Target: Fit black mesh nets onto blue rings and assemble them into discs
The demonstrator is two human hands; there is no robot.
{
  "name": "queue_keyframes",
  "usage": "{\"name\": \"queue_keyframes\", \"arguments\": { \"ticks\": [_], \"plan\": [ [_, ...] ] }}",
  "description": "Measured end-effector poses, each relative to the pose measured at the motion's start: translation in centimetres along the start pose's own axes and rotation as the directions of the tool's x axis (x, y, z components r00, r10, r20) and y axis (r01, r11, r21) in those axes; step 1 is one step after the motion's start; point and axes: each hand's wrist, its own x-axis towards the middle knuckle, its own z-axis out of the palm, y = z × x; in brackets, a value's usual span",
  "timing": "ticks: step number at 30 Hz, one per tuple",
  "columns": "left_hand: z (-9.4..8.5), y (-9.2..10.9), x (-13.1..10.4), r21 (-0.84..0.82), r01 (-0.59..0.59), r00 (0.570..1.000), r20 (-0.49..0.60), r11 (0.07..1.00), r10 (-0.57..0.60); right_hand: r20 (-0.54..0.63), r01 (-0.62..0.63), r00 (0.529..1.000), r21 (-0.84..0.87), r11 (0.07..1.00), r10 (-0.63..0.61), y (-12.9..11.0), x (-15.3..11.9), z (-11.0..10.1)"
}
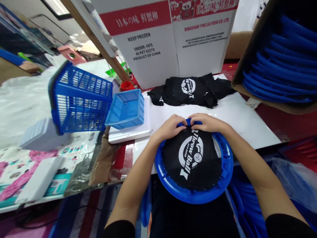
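Note:
A blue plastic ring (170,185) rests at the near edge of the white tabletop, partly over my lap. Black mesh (168,158) printed "Throw Ball" lies inside it, with a gap between cloth and ring at the right. My left hand (172,127) grips the ring's far rim, fingers curled over it and thumb at the mesh edge. Close beside it, my right hand (206,123) holds the same rim in the same way. Beyond my hands lies a pile of black printed mesh pieces (193,91).
A blue basket (81,96) and a light blue tray (126,109) stand to the left. At the right, a cardboard box (244,62) holds several blue rings (279,66). A printed white carton (148,62) stands behind the mesh pile. More blue rings (247,205) are below right.

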Motion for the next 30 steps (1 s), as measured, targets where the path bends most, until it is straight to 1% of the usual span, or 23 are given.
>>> {"name": "queue_keyframes", "arguments": {
  "ticks": [3, 5, 8, 11, 14, 17, 24, 30],
  "plan": [
    [0.2, -0.3, 0.1, -0.136, 0.097, 0.991, -0.073, 0.986, -0.108, -0.036, -0.035, 0.999, 0.053, 0.998, 0.037, -0.1, 0.1, 0.2],
    [0.4, -0.7, 0.2, -0.229, 0.155, 0.979, -0.094, 0.961, -0.181, -0.063, -0.073, 0.995, 0.077, 0.994, 0.078, 0.0, 0.3, 0.3],
    [0.6, -1.4, 0.6, -0.353, 0.207, 0.965, -0.080, 0.912, -0.250, -0.087, -0.109, 0.989, 0.109, 0.988, 0.118, 0.3, 0.5, 0.6],
    [0.7, -2.0, 0.9, -0.429, 0.238, 0.957, -0.051, 0.872, -0.286, -0.107, -0.123, 0.985, 0.133, 0.983, 0.138, 0.8, 0.9, 1.0],
    [0.5, -2.4, 1.1, -0.451, 0.247, 0.957, -0.025, 0.858, -0.289, -0.105, -0.125, 0.985, 0.131, 0.983, 0.140, 1.2, 1.1, 1.1],
    [0.3, -2.6, 1.1, -0.451, 0.240, 0.960, -0.021, 0.860, -0.279, -0.086, -0.135, 0.986, 0.107, 0.985, 0.144, 1.4, 1.4, 1.1],
    [1.0, -3.0, 1.0, -0.482, 0.213, 0.955, -0.080, 0.850, -0.285, -0.089, -0.144, 0.985, 0.043, 0.989, 0.147, 1.5, 1.7, 1.2],
    [1.2, -3.0, 1.0, -0.419, 0.212, 0.959, -0.083, 0.883, -0.270, -0.090, -0.149, 0.984, 0.065, 0.987, 0.154, 1.5, 1.7, 1.0]
  ]
}}
